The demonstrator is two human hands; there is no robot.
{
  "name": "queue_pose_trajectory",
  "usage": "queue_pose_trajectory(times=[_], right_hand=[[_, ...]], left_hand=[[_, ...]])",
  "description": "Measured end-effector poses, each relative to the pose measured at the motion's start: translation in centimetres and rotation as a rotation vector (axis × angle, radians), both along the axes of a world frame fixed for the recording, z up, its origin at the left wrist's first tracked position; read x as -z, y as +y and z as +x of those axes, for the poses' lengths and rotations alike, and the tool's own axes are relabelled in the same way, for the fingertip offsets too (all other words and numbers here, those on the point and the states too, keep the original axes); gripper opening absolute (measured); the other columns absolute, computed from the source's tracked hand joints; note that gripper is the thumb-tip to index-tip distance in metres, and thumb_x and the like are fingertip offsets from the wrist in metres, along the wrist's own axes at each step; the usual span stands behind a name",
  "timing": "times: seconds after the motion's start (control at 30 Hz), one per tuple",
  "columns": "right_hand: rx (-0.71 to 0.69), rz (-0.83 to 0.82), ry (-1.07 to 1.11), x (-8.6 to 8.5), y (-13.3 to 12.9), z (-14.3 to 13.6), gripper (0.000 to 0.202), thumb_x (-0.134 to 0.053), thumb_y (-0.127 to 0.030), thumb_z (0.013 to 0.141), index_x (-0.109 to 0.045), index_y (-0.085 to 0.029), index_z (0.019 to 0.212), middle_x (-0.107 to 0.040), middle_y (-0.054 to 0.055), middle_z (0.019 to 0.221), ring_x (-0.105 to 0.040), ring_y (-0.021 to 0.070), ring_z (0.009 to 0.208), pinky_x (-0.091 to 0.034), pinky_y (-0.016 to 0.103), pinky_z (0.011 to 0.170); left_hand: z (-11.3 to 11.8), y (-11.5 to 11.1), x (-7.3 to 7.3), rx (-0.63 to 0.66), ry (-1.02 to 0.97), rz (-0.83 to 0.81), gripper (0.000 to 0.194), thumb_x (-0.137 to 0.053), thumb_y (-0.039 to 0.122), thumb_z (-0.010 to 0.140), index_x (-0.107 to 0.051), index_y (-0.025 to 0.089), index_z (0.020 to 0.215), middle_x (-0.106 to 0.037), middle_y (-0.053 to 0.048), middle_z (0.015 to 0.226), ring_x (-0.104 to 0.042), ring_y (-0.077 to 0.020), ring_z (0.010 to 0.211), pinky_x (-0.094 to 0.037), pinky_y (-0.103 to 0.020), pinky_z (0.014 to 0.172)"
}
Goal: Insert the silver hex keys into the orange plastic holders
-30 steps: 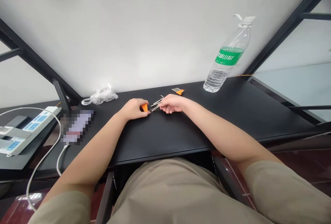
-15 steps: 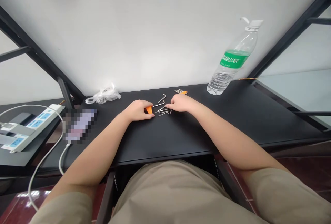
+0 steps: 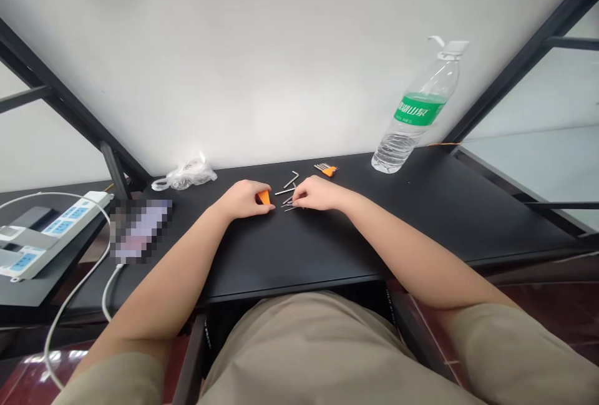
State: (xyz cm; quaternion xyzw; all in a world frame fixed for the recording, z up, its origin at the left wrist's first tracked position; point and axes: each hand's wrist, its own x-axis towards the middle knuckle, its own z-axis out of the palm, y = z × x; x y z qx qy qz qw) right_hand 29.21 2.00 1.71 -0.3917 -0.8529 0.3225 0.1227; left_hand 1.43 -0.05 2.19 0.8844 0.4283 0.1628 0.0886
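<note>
My left hand (image 3: 246, 200) is closed on a small orange hex key holder (image 3: 264, 197), gripping it between thumb and fingers just above the black table. Several loose L-shaped hex keys (image 3: 291, 179) lie to the right of the holder. Over the nearer ones is my right hand (image 3: 316, 193), its thumb and fingertips pinched on a thin hex key (image 3: 289, 208); the fingers partly cover that key and its neighbours. Behind the right hand lies a second orange holder (image 3: 330, 171) with several hex keys set in it.
On the right a large clear water bottle (image 3: 412, 112) with a green label stands near the wall. A crumpled plastic bag (image 3: 187, 174) sits at the back left. Further left are a blurred-out phone-like object (image 3: 143, 229), a white cable (image 3: 77, 296) and a power strip (image 3: 60, 230).
My right hand has shifted slightly left and closed over the nearer hex keys. The left hand keeps its hold on the orange holder. The view has moved a little.
</note>
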Motion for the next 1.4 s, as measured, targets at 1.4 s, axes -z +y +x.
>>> queue_pose_trajectory(times=[1.4], right_hand=[[-0.028,0.575,-0.037,0.0,0.4,-0.3,0.012,-0.059,-0.011,0.087,-0.066,-0.021,0.089,-0.063,0.006,0.087,-0.054,0.0227,0.092,-0.037,0.032,0.074]], left_hand=[[1.7,-0.2,0.9,-0.038,-0.278,-0.062,0.053,-0.078,0.055,0.079,-0.071,0.023,0.12,-0.076,-0.003,0.11,-0.07,-0.0224,0.096,-0.054,-0.035,0.092]])
